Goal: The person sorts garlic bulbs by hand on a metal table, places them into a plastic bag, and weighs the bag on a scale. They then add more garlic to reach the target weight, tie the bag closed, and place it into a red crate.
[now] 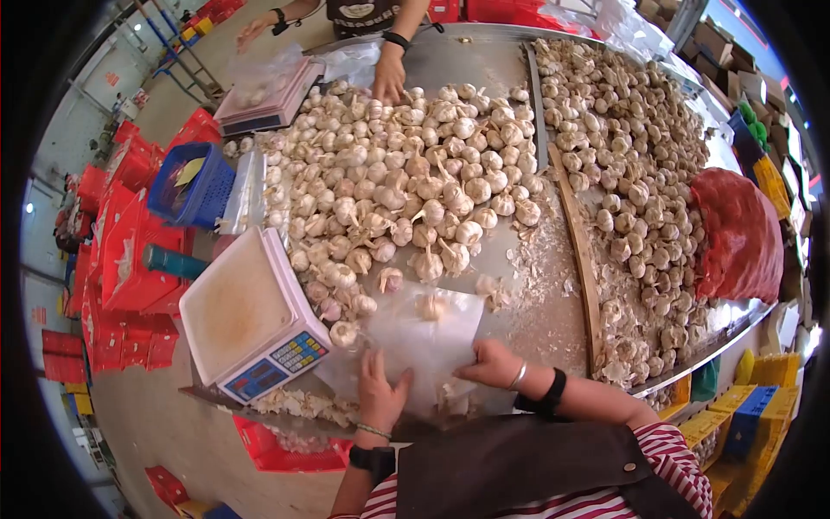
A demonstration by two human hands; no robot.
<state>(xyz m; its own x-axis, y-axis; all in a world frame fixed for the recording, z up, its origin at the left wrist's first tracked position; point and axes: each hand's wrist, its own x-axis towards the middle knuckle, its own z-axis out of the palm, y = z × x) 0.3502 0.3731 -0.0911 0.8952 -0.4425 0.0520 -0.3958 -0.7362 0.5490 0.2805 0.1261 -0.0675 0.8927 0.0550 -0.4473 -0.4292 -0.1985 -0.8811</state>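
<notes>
A clear plastic bag (432, 339) lies spread in front of me at the near edge of the table. My right hand (494, 363) pinches its right side between thumb and fingers. On the bag's left side, my left hand (380, 394) grips the film, thumb toward the middle. One garlic bulb (430, 306) shows at the bag's far end, overlapping it in this view. Just beyond the bag begins a large heap of garlic bulbs (393, 186). A white digital scale (238, 303) with a bare pan stands left of my left hand.
Across the table a co-worker's hand (389, 78) reaches into the heap, near a second scale (264, 99). A wooden strip (575, 251) divides off more garlic (635, 173) and a red mesh sack (735, 233). A blue basket (186, 186) and red crates (138, 251) stand left.
</notes>
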